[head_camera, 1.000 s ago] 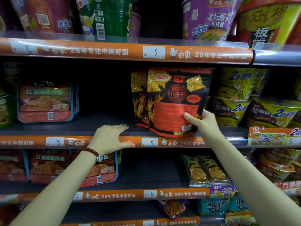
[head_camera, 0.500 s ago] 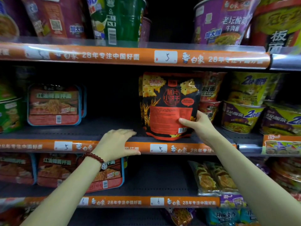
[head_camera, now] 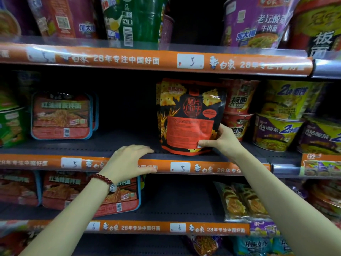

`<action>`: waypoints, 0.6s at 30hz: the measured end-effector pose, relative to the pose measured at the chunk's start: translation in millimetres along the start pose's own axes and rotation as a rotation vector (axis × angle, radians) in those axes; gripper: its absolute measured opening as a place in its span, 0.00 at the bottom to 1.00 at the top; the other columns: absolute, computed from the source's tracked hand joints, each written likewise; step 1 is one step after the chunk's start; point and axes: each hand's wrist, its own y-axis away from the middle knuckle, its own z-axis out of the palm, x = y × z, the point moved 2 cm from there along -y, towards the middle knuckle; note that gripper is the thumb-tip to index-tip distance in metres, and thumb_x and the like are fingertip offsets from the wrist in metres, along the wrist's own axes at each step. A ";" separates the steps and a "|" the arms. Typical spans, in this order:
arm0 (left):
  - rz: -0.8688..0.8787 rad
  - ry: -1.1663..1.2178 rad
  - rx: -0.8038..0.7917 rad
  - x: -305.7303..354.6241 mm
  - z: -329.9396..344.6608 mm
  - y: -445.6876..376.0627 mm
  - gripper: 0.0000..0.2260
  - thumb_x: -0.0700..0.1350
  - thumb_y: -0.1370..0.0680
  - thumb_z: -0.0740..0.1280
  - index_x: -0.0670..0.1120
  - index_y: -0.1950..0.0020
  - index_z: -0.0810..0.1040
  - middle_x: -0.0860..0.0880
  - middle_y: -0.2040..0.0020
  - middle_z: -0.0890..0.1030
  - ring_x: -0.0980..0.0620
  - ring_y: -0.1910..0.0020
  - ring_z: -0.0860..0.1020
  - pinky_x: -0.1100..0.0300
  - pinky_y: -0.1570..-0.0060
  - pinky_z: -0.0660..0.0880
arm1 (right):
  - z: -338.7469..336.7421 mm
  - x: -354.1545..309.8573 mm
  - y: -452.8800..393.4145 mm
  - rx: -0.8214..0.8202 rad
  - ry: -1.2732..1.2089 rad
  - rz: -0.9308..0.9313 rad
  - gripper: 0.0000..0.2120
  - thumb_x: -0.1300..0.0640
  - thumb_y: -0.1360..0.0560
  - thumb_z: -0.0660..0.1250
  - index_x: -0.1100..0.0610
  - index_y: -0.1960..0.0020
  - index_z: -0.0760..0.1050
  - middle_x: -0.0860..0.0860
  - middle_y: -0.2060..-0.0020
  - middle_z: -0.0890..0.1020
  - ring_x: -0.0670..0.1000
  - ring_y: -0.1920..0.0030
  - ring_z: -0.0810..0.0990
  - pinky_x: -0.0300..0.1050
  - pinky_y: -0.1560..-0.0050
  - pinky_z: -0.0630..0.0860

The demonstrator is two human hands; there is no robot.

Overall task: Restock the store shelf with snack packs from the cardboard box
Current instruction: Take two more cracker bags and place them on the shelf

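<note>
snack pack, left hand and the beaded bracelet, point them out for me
snack pack point(head_camera: 190, 124), head view, on its red front panel
left hand point(head_camera: 127, 161), head view, on the back of the hand
beaded bracelet point(head_camera: 100, 177), head view, on the red beads at the left wrist

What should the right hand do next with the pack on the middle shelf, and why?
Probably let go and draw back. The pack already stands upright on the shelf beside the red cups, while the right hand pinches its lower right corner. The left hand rests on the shelf edge.
</note>
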 end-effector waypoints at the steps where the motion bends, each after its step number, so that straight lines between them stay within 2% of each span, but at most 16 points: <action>1: -0.002 0.003 0.001 -0.6 0.5 0.3 0.40 0.76 0.37 0.50 0.58 0.30 0.66 0.58 0.30 0.69 0.57 0.31 0.67 0.55 0.34 0.65 | 0.6 -1.4 -0.9 -0.011 0.006 -0.003 0.23 0.65 0.37 0.80 0.49 0.48 0.77 0.46 0.52 0.85 0.44 0.51 0.83 0.40 0.49 0.78; 6: -0.011 0.029 -0.006 1.2 -0.3 1.3 0.43 0.79 0.39 0.50 0.58 0.30 0.66 0.59 0.30 0.69 0.58 0.31 0.67 0.56 0.33 0.63 | 10.4 -8.5 -6.2 -0.019 0.048 -0.028 0.23 0.65 0.38 0.80 0.49 0.48 0.77 0.45 0.52 0.84 0.41 0.52 0.83 0.35 0.52 0.78; 12: -0.014 0.024 0.013 0.5 3.2 2.9 0.38 0.74 0.35 0.50 0.58 0.30 0.66 0.58 0.30 0.69 0.57 0.31 0.67 0.56 0.33 0.62 | 7.8 4.2 -4.8 -0.022 0.118 0.007 0.25 0.59 0.40 0.82 0.48 0.47 0.78 0.48 0.50 0.85 0.49 0.46 0.83 0.55 0.41 0.78; 15: -0.015 0.023 0.025 0.7 3.8 2.9 0.38 0.74 0.36 0.49 0.58 0.30 0.66 0.58 0.30 0.69 0.57 0.31 0.67 0.56 0.33 0.61 | 5.1 3.3 -2.5 -0.032 0.142 0.014 0.25 0.56 0.42 0.83 0.46 0.48 0.78 0.47 0.50 0.85 0.49 0.46 0.83 0.56 0.40 0.77; 18: -0.021 0.021 0.021 0.7 3.7 2.4 0.38 0.74 0.35 0.50 0.58 0.30 0.66 0.58 0.30 0.69 0.57 0.31 0.67 0.56 0.33 0.61 | 5.9 -0.2 -0.7 -0.034 0.143 0.034 0.24 0.59 0.41 0.83 0.46 0.49 0.78 0.47 0.50 0.85 0.49 0.47 0.82 0.55 0.40 0.77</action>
